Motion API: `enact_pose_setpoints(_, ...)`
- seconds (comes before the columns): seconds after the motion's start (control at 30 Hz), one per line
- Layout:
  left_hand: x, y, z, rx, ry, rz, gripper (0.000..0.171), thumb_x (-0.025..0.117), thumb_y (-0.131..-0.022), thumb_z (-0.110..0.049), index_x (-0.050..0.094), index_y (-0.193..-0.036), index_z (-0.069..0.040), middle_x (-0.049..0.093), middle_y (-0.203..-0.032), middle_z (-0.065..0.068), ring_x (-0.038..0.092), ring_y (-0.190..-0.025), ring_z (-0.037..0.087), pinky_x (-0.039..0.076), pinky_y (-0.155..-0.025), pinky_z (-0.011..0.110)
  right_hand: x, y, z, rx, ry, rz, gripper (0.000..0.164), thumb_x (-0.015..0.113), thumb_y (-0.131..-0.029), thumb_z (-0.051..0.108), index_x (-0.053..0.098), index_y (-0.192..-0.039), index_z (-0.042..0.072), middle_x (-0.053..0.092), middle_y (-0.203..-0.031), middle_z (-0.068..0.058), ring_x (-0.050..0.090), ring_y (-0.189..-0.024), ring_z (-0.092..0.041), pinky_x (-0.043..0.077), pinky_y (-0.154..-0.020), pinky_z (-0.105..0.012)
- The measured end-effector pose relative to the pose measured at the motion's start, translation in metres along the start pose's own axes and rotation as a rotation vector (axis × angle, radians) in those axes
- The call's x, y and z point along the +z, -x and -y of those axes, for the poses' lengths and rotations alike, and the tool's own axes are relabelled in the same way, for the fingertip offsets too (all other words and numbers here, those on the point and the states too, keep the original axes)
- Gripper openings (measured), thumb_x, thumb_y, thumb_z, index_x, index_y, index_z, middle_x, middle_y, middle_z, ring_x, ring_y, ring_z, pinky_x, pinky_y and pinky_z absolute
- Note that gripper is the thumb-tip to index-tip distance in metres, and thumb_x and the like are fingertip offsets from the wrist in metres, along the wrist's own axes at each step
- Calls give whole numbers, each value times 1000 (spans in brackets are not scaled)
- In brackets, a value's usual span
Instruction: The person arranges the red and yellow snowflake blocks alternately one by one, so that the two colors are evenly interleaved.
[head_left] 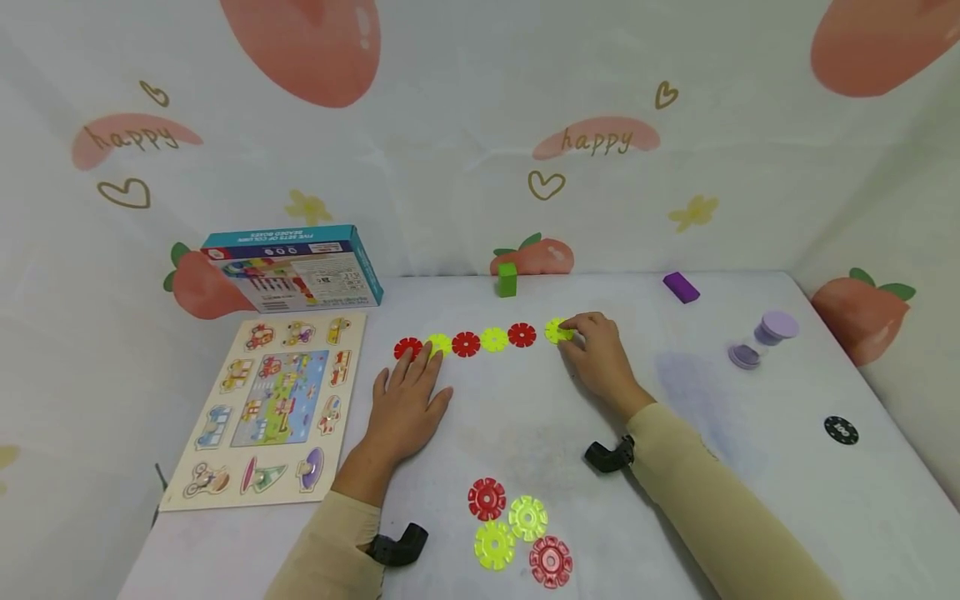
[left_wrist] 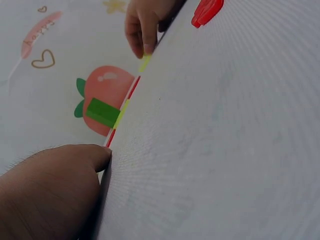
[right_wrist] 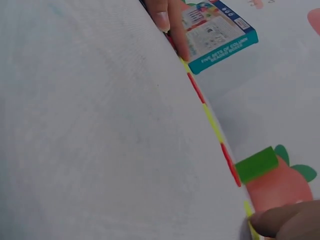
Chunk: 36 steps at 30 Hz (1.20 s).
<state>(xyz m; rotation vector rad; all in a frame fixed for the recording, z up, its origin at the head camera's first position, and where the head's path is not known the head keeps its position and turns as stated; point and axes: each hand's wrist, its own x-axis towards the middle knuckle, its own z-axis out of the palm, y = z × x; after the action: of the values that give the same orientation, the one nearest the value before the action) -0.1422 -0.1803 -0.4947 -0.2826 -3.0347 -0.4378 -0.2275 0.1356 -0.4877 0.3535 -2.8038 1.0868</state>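
A row of notched plastic discs lies toward the back of the table, red and yellow by turns. My left hand (head_left: 405, 408) lies with its fingers straight, fingertips on the red disc (head_left: 406, 345) and the yellow disc (head_left: 441, 342) at the row's left end. Farther along come a red disc (head_left: 466, 344), a yellow disc (head_left: 494, 340) and another red disc (head_left: 522, 335). At the right end, past a small gap, my right hand (head_left: 600, 357) pinches a yellow disc (head_left: 553, 331) between thumb and index finger. The right wrist view shows that yellow disc (right_wrist: 248, 207) at the fingertips.
Several loose red and yellow discs (head_left: 494, 546) lie near the front. To the left are a wooden vehicle puzzle board (head_left: 348, 333) and a cardboard box (head_left: 330, 279). A green block (head_left: 507, 280) stands behind the row. Rightward are a purple block (head_left: 681, 287), a sand timer (head_left: 776, 327) and a black chip (head_left: 841, 430).
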Motion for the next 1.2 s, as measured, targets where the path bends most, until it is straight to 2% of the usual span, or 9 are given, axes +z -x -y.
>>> enact_pose_setpoints(0.13,1,0,0,-2,-3,0,69,52,-93,-49,29,-152,-20,16,-158,1,6,-144,27,7,-108,60,-2,3,-2,-56,126,44,27,66,-91,18,66,-117,11,52,-132,-7,39,-123,-31,33,-101,-48)
enact_pose_setpoints(0.27,0,0,0,-4,-1,2,69,52,-93,-48,29,-152,-20,17,-158,2,7,-144,27,7,-107,61,-5,7,-2,-127,281,133,40,58,-95,28,59,-132,15,46,-143,-5,32,-132,-32,30,-99,-58)
enact_pose_setpoints(0.43,-2,0,-2,-4,4,5,69,53,-93,-48,29,-152,-20,17,-158,2,7,-144,27,7,-107,61,0,9,1,-109,418,220,56,50,-96,45,42,-146,24,30,-153,-2,20,-136,-33,28,-94,-58)
enact_pose_setpoints(0.57,-1,0,-2,-3,4,1,70,54,-92,-48,30,-152,-20,18,-158,2,7,-144,27,7,-107,61,1,11,1,-105,423,238,59,48,-96,50,37,-149,26,25,-155,0,17,-137,-33,25,-94,-56)
enact_pose_setpoints(1.2,-1,1,0,4,2,2,70,53,-93,-49,29,-152,-20,17,-158,2,7,-144,27,7,-107,61,-1,22,9,-124,397,229,60,53,-93,51,42,-146,24,30,-150,-5,20,-133,-34,23,-93,-57)
